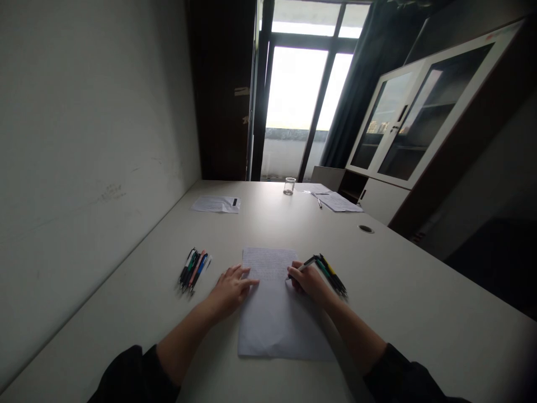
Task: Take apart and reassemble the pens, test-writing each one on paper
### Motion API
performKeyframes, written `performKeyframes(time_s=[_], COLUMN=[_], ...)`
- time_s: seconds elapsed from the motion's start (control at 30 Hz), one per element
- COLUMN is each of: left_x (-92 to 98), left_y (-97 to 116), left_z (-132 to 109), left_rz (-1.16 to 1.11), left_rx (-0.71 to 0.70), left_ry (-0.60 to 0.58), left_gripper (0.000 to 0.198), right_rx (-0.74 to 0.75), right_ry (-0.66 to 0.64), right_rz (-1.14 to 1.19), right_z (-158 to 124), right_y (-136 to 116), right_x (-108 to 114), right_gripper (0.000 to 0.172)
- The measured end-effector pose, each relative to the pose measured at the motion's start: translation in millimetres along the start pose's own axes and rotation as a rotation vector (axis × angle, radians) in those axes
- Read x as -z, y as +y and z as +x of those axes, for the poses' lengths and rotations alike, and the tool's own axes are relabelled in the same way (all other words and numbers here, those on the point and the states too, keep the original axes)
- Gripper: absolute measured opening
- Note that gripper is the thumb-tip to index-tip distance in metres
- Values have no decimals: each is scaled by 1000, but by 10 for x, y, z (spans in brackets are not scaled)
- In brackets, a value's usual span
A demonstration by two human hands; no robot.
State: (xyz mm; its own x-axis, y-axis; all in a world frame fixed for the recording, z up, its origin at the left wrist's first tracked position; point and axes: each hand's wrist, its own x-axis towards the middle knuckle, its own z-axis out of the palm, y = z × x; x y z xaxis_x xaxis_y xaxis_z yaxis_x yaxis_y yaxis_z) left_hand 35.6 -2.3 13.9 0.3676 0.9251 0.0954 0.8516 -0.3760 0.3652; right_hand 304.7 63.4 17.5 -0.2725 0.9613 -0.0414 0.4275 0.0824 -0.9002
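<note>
At the centre right of the frame, the right hand (309,281) grips a pen (311,260) between thumb and fingers, tip pointing down-left at the paper (274,330). Whether the tip touches the surface cannot be confirmed. Left of centre, the left hand (233,287) grips nothing: fingers are spread, fingertips over the paper's left edge.

The paper lies flat at lower centre. Progress, judged from the markings: the upper portion carries close rows of fine marks, too small to read, ending roughly level with the pen tip; the lower portion appears unmarked and remains to be filled.

Pen groups lie outboard of each hand: one at left centre (194,270), one at right centre (333,275). Farther out, at upper centre, stands a clear glass (289,186); loose sheets (342,202) lie to its right.
</note>
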Motion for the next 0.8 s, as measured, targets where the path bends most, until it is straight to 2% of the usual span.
performKeyframes(time_s=[0.8], left_x=[18], left_y=[10], left_z=[-6], left_rz=[4], left_rx=[8], left_ry=[-9], left_gripper=[35], right_rx=[0], right_ry=[-14], right_rz=[-34], right_z=[26], right_y=[30], right_x=[5], right_gripper=[21])
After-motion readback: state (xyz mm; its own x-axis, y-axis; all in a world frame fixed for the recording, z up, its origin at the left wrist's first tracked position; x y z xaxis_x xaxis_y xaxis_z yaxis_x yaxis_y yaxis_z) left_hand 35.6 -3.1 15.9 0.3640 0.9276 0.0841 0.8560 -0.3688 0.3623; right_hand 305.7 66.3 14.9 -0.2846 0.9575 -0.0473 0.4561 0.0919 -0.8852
